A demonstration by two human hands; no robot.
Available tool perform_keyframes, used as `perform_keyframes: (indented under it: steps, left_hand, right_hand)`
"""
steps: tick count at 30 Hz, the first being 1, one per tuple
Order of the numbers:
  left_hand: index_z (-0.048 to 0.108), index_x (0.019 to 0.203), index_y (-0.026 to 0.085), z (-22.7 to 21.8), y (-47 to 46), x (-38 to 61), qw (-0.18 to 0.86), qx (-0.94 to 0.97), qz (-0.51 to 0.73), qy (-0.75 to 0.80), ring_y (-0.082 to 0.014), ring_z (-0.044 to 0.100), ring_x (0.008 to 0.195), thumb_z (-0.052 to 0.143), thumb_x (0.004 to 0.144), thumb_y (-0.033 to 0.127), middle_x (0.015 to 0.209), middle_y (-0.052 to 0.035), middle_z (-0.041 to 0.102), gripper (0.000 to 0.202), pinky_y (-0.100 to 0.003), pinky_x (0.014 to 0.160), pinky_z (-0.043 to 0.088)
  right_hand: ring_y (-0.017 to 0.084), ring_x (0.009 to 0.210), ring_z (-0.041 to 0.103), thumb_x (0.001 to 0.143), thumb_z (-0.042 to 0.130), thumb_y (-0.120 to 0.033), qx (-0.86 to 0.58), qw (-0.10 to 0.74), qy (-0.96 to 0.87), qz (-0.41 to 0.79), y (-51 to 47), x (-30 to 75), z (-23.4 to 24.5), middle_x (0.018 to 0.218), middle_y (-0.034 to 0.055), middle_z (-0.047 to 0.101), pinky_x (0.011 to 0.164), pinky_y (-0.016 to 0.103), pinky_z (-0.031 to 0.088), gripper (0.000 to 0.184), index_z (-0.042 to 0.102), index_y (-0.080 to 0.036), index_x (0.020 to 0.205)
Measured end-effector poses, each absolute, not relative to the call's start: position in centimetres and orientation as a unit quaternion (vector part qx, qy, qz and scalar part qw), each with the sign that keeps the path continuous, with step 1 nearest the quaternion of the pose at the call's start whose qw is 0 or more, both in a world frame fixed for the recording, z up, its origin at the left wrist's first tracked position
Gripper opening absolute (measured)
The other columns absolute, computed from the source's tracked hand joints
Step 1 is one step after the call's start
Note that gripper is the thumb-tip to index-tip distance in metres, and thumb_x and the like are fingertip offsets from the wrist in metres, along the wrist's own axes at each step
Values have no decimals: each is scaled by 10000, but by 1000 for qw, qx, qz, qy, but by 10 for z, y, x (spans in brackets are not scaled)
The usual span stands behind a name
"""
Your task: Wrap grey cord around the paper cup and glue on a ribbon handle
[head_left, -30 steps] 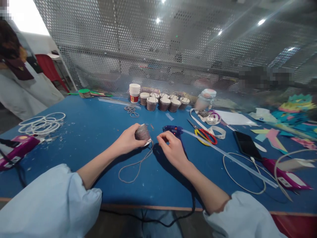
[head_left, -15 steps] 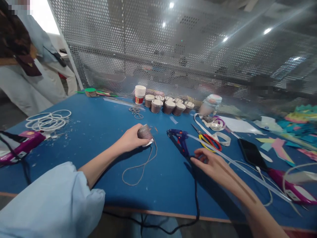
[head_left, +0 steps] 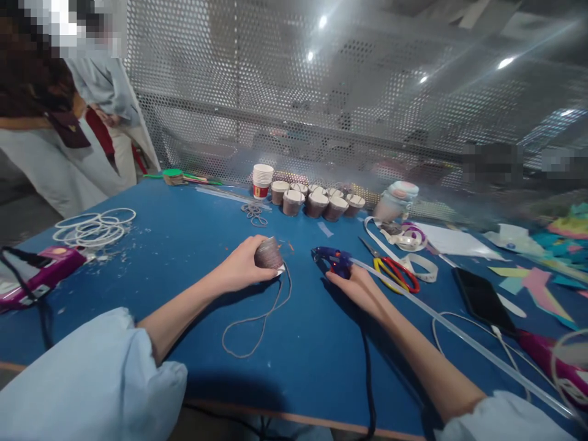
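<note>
My left hand [head_left: 242, 267] is closed round a small paper cup wrapped in grey cord [head_left: 268, 253], held on its side on the blue table [head_left: 174, 245]. A loose tail of the cord [head_left: 257, 321] loops toward me from the cup. My right hand [head_left: 359, 286] is wrapped on the handle of a blue hot glue gun [head_left: 331, 258], whose nozzle points left toward the cup. A long clear glue stick [head_left: 441, 321] trails from the gun's back to the right. Its black cable [head_left: 368, 380] runs off the near edge.
A row of cord-wrapped cups [head_left: 316, 202] and a stack of white cups [head_left: 262, 180] stand at the back. Red and yellow scissors [head_left: 395, 271], white tape [head_left: 413, 260], a black phone [head_left: 482, 299], white rings [head_left: 92, 225] and pink glue guns [head_left: 39, 272] lie around. People [head_left: 55, 141] stand far left.
My right hand left the cup, swung out to the right, then came back and closed on the glue gun's handle. The left hand kept hold of the cup.
</note>
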State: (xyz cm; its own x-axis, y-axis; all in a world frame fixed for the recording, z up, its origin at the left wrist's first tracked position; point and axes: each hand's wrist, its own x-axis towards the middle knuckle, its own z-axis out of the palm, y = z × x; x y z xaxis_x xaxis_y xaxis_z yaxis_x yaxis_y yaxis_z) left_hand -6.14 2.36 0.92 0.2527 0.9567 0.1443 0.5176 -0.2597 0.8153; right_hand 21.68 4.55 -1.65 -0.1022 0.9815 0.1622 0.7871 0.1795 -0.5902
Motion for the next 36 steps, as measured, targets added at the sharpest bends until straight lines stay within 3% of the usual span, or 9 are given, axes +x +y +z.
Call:
perform_keyframes:
  steps: [7, 11, 17, 21, 25, 28, 36]
  left_hand:
    - [552, 1053, 180, 14, 22, -60, 313, 722, 310, 533, -227, 576, 907, 679, 678, 312, 1019, -64, 591, 417, -346, 803, 444]
    - [562, 973, 181, 15, 21, -59, 313, 721, 304, 539, -215, 564, 864, 696, 658, 305, 939, -36, 574, 364, -333, 770, 434]
    - [524, 790, 189, 14, 20, -57, 268, 718, 348, 539, -187, 542, 786, 696, 658, 271, 821, -2, 533, 232, -307, 714, 414]
    - [503, 762, 191, 11, 18, -53, 270, 706, 389, 526, -167, 529, 734, 699, 659, 268, 770, 16, 517, 234, -288, 669, 402]
    - [486, 750, 190, 2, 13, -44, 275, 682, 425, 528, -153, 511, 707, 691, 672, 253, 744, 27, 497, 228, -276, 643, 391]
    - [491, 761, 191, -4, 8, -36, 247, 665, 476, 520, -142, 500, 705, 680, 693, 244, 764, 27, 484, 207, -263, 638, 386]
    - [494, 764, 190, -8, -5, -15, 203, 633, 542, 514, -140, 494, 712, 675, 713, 252, 776, 19, 461, 198, -259, 644, 393]
  right_hand:
    - [206, 600, 615, 688, 555, -248, -598, 337, -683, 249, 37, 216, -21, 680, 50, 695, 540, 309, 453, 191, 679, -180, 815]
    - [193, 647, 639, 707, 547, -280, -564, 370, -660, 331, 18, 203, -5, 743, 54, 706, 618, 311, 487, 168, 650, -177, 791]
    - [201, 674, 626, 759, 592, -404, -580, 325, -651, 366, -5, 190, 10, 611, 18, 659, 600, 286, 454, 239, 656, -175, 746]
    - [197, 690, 647, 728, 674, -403, -558, 422, -589, 404, -3, 180, 1, 708, 30, 691, 678, 312, 497, 239, 654, -176, 799]
    - [228, 848, 676, 669, 733, -347, -534, 482, -540, 438, 0, 157, -11, 880, 62, 722, 809, 358, 508, 278, 677, -169, 875]
    - [234, 870, 684, 618, 766, -319, -507, 523, -502, 465, -2, 139, -14, 884, 59, 724, 835, 378, 515, 329, 661, -166, 890]
    - [211, 837, 661, 664, 747, -331, -528, 555, -517, 382, -6, 137, -14, 880, 32, 702, 847, 371, 488, 308, 638, -188, 915]
